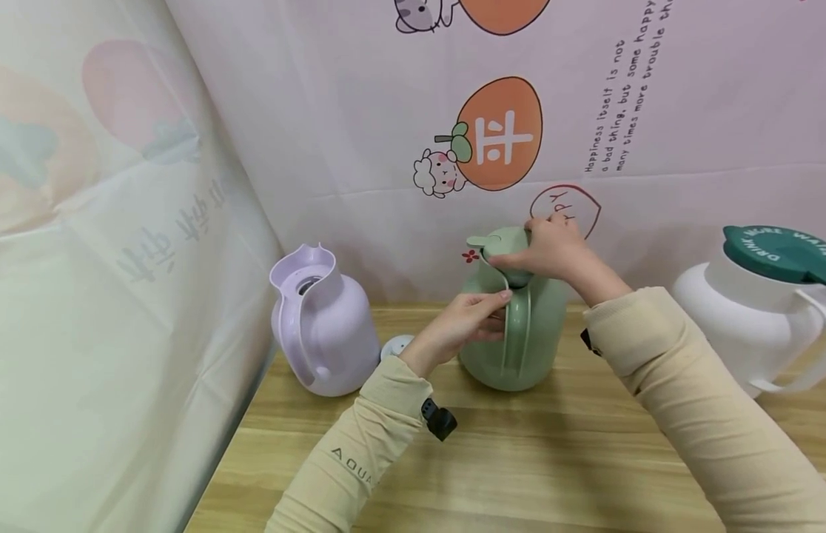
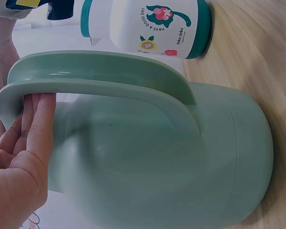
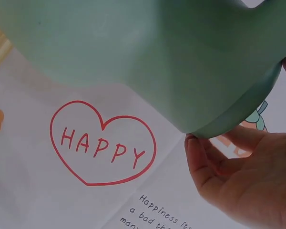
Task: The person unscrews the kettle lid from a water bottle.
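A green vacuum jug point(image 1: 546, 340) stands upright on the wooden table. My left hand point(image 1: 462, 322) grips the upper part of its handle point(image 1: 517, 326); in the left wrist view the fingers point(image 2: 40, 126) reach under the handle's arch. At the jug's mouth sits a green lid point(image 1: 509, 240), tilted, with a dark gap along its near edge. Thumb and fingers of my right hand point(image 1: 553, 248) hold this lid from both sides. Seen from the right wrist, fingertips point(image 3: 193, 143) touch the lid's edge point(image 3: 238, 112) right at the rim.
To the left stands a purple jug point(image 1: 349, 318) with its top uncovered. A small white round piece point(image 1: 396, 345) lies beside it, partly behind my left wrist. A white jug point(image 1: 713, 311) with a dark green lid point(image 1: 773, 255) stands right. A printed cloth point(image 1: 360, 126) hangs close behind.
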{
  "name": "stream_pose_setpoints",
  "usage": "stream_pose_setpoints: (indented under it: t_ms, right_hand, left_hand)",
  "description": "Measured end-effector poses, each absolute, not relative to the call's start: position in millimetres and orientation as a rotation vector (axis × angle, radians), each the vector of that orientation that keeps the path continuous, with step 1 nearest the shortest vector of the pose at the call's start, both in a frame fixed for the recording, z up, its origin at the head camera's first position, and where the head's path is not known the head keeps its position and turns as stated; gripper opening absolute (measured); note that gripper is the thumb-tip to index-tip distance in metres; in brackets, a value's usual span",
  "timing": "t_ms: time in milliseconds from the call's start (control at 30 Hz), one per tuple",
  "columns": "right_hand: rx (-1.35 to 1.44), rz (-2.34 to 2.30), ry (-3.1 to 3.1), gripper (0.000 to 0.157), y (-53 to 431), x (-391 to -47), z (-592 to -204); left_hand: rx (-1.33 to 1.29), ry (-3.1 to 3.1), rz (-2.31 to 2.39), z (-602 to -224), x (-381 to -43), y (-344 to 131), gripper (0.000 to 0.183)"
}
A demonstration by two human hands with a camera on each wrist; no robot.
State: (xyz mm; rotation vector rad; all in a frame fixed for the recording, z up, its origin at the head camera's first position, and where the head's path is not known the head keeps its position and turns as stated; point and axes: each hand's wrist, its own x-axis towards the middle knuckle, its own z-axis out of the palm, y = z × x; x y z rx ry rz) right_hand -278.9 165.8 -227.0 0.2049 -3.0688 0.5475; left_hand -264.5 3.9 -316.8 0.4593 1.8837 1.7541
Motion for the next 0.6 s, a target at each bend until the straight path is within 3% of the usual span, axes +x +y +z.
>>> stream_pose_setpoints:
  t_ms: [300, 600]
  right_hand:
    - [0.409, 0.783, -3.098, 0.082, 178.3, -281.7, -222.3]
    - [0.385, 0.744, -3.098, 0.09, 176.3, -278.5, -224.7]
  left_hand:
    - [0.442, 1.878, 1.784, -315.5, -264.1, 5.7, 0.043]
    - [0.449, 1.883, 1.774, -316.0, -263.2, 5.7, 0.044]
